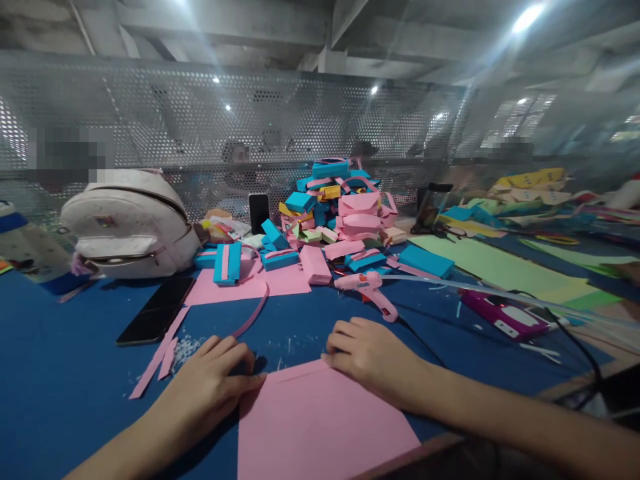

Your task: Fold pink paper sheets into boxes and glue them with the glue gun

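Note:
A sheet of pink paper (320, 427) lies on the blue tabletop in front of me, with a narrow fold line along its far edge. My left hand (215, 373) is closed at the sheet's far left corner, thumb and finger pinching it. At the far right part of that edge, the curled fingers of my right hand (367, 353) grip the paper, the fingertips partly hidden. Just beyond the right hand rests a pink glue gun (373, 293) with a clear glue stick in it. Pink paper strips (163, 357) lie left of my left hand.
A pile of pink and blue folded paper pieces (360, 213) stands at the back. To the left are a white backpack (130, 227) and a black phone (157, 312). Green sheets (505, 267) and a purple device (503, 317) lie to the right. A cord runs along the right side.

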`<action>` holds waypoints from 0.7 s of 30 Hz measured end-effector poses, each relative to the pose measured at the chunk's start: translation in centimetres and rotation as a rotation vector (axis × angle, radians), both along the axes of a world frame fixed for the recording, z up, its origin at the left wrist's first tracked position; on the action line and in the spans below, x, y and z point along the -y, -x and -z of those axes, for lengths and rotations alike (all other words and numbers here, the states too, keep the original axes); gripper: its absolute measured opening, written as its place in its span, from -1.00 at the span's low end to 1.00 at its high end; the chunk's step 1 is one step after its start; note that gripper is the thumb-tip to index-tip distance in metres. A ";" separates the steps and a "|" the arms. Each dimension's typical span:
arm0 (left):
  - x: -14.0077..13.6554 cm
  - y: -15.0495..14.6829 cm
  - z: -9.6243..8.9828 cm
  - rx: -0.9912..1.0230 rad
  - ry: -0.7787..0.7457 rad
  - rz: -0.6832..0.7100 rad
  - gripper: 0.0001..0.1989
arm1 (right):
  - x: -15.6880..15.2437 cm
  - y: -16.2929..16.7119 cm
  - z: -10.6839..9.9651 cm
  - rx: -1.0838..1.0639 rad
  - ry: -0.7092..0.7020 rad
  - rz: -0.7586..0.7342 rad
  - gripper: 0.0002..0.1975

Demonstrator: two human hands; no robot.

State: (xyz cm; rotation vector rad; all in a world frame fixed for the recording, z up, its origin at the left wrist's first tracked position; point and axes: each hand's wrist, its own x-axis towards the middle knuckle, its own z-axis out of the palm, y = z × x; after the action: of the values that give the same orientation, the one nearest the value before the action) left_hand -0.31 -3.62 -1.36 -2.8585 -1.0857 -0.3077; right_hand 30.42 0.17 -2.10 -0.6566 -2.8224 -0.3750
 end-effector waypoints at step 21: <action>2.8 -0.8 -1.6 -0.075 -0.088 -0.167 -0.56 | 3.5 -3.7 -0.4 -0.002 -0.081 0.362 -0.91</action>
State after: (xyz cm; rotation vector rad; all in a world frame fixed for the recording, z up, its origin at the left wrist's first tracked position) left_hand 0.48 -6.44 0.23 -2.6585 -1.2536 -0.2292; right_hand 34.07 -3.35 -1.74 -1.1510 -2.6633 -0.5436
